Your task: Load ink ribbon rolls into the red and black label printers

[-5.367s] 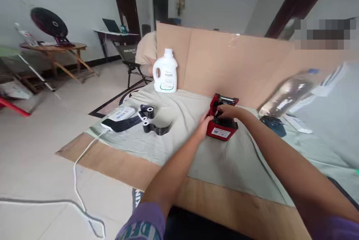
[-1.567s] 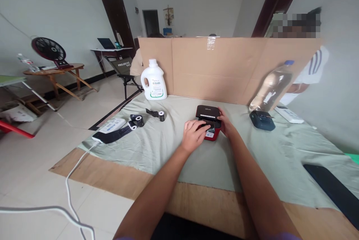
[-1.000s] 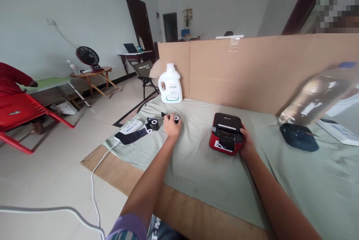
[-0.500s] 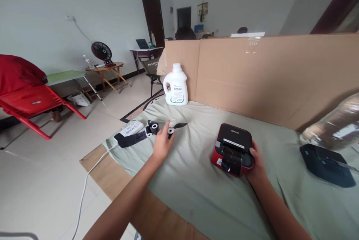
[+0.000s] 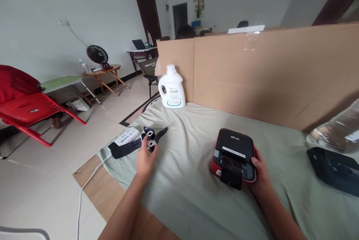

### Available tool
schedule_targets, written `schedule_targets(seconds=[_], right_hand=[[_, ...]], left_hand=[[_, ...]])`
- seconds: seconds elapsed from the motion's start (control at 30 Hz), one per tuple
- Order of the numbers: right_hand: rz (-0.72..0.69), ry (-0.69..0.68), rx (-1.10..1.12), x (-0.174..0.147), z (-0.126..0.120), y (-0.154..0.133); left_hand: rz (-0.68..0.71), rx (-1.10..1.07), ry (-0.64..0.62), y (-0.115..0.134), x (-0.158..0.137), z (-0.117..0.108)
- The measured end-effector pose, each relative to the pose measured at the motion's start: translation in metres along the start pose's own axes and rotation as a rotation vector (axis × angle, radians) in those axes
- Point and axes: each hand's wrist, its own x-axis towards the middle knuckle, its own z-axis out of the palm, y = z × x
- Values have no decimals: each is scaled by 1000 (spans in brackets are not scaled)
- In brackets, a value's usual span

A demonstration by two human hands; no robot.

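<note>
My left hand [image 5: 146, 159] has its fingers around a roll of black ribbon [image 5: 152, 145] with a white core, low over the cloth. A second black roll [image 5: 150, 134] with a white core sits right beside it, and a loose black strip [image 5: 161, 134] trails off to the right. Left of the rolls lies a wide black strip [image 5: 126, 149] next to a white power strip [image 5: 127, 136]. My right hand [image 5: 260, 172] grips the right side of a red and black label printer [image 5: 237, 142]. A dark strip [image 5: 231, 172] hangs out of the printer's front slot.
A white detergent jug [image 5: 172, 88] stands against a cardboard panel [image 5: 252, 71] at the back. To the right lie a clear plastic bag [image 5: 336, 128] and a dark flat object [image 5: 335, 169]. A white cord [image 5: 84, 187] runs over the wooden board's [image 5: 92, 176] left edge.
My left hand has moved left with the ribbon roll, bringing it up beside the other roll. My right hand stays on the printer. The view has shifted slightly.
</note>
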Motion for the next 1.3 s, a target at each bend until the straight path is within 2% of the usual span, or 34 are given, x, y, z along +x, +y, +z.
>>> schedule_targets(seconds=[0.07, 0.13, 0.2, 0.23, 0.27, 0.3, 0.43, 0.5, 0.57, 0.67, 0.77, 0.87, 1.07, 1.17, 1.23, 1.3], right_hand=[[-15, -10, -10, -1, 1, -1], [-25, -16, -21, -2, 3, -4], [-30, -26, -30, -2, 4, -6], [-36, -32, -34, -3, 5, -7], [-44, -38, -42, -3, 5, -7], [-56, -43, -53, -2, 5, -7], [-88, -36, -74, -1, 2, -1], [-81, -25, -57, 0, 0, 1], [-76, -30, -47, 1, 0, 2], [-69, -36, -59, 0, 1, 0], [-52, -21, -59, -1, 2, -3], [-33, -27, -64, 0, 0, -7], [-12, -55, -97, 5, -2, -10], [-28, -2, -140, -2, -1, -11], [-13, 53, -182, -15, -5, -11], [6, 24, -211, -32, -14, -11]], left_hand=[[42, 46, 35, 2, -4, -2], [164, 43, 135, 12, -9, -5], [308, -80, 203, 32, -15, -4], [355, -187, 172, 47, -18, -1], [379, -313, 83, 65, -21, 4], [374, -437, -67, 85, -23, 12], [119, -892, -765, 161, -32, 64], [-62, -1008, -977, 183, -37, 91], [-163, -1088, -1060, 190, -42, 109], [-172, -1168, -1101, 186, -47, 118], [-172, -1228, -1163, 180, -48, 116], [-159, -1238, -1168, 176, -49, 116], [-104, -1230, -1121, 170, -49, 123], [-127, -1199, -1103, 171, -51, 118], [-155, -1130, -1032, 171, -57, 110], [-154, -1052, -940, 168, -67, 101]])
